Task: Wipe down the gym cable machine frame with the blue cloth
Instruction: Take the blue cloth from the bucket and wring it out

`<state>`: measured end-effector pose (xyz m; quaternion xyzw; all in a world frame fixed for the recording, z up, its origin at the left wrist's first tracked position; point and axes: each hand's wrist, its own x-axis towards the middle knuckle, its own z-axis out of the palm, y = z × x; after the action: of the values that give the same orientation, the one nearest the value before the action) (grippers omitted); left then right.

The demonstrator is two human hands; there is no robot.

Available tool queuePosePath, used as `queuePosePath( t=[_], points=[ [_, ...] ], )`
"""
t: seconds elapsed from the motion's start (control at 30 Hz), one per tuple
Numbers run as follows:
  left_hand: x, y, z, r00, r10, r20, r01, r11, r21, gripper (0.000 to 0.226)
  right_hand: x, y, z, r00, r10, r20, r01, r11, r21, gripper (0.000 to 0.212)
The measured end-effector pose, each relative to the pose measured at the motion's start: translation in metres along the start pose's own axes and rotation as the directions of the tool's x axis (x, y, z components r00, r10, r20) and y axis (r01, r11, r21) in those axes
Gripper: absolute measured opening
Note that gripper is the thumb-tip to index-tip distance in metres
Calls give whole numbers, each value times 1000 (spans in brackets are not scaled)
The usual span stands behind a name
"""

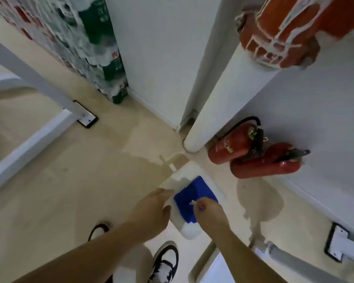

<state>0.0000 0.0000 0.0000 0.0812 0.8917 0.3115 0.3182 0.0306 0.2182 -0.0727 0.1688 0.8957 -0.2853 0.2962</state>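
- White frame bars (pixel 31 78) of the cable machine slant across the upper left and meet a bolted foot plate (pixel 87 117) on the pale floor (pixel 70 180).
- Shrink-wrapped packs of bottles (pixel 94 48) are stacked against the wall behind that foot.
- The left hand (pixel 151 207) reaches in from the bottom edge. Its fingers lie fairly straight on the left edge of a rounded white frame piece (pixel 189 229), with the thumb lower against the same side. I cannot tell whether it grips or only steadies.
- Black-and-white shoes (pixel 165 262) stand on the floor below the hands.
- The blue cloth (pixel 189 196) lies spread on top of the white frame piece, covering its right half.
- The right hand (pixel 209 209) sits on the cloth's near right corner with its fingers curled down and bunching the fabric — it holds the cloth against the piece.
- A white pillar (pixel 223 94) rises from the floor just beyond the frame piece.
- Two red fire extinguishers (pixel 233 147) lie against the wall to the pillar's right, one resting across the other.
- A darker wet-looking patch (pixel 260 201) marks the floor to the right of the cloth.
- Another bolted frame foot (pixel 337 242) sits near the right edge, blurred.
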Motion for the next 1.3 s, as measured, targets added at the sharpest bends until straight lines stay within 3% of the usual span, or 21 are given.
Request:
queuePosePath(
  t=[0.1, 0.23, 0.33, 0.4, 0.5, 0.63, 0.8, 0.93, 1.07, 1.2, 1.3],
  points=[
    [40, -33, 27, 999, -48, 23, 48, 999, -7, 51, 41, 15, 39, 999, 43, -18, -43, 999, 3, 10],
    [58, -60, 53, 996, -68, 61, 70, 997, -15, 50, 62, 37, 81, 993, 65, 96, -49, 986, -162, 45],
    [63, -70, 61, 996, -57, 64, 60, 998, -36, 50, 71, 52, 91, 995, 65, 72, -43, 961, -273, 43],
    [61, -72, 65, 997, -50, 61, 53, 997, -49, 49, 78, 58, 90, 997, 61, 46, -47, 965, -258, 32],
    [54, -68, 62, 997, -49, 58, 53, 995, -82, 47, 79, 50, 77, 993, 119, -14, -119, 992, -46, 11],
    [30, -43, 36, 999, -39, 34, 43, 991, -130, 48, 38, -8, 24, 980, 146, -133, -99, 944, 314, 6],
    [-23, 27, -49, 991, 74, -115, -104, 951, -291, 62, -60, -106, -92, 984, -86, -156, 156, 841, 519, 11],
    [-94, 89, -131, 974, 160, -160, -210, 900, -382, 45, -146, -189, -181, 940, -280, -195, 341, 788, 513, 9],
    [-169, 141, -218, 955, 98, -280, -217, 875, -432, 14, -228, -270, -261, 871, -412, -267, 490, 707, 509, 8],
    [-240, 182, -300, 936, 7, -353, -195, 845, -498, 16, -285, -334, -313, 832, -459, -311, 553, 649, 522, 5],
    [-276, 195, -347, 882, -23, -471, -235, 844, -482, 23, -306, -373, -333, 808, -480, -342, 589, 642, 490, 6]
  ],
)
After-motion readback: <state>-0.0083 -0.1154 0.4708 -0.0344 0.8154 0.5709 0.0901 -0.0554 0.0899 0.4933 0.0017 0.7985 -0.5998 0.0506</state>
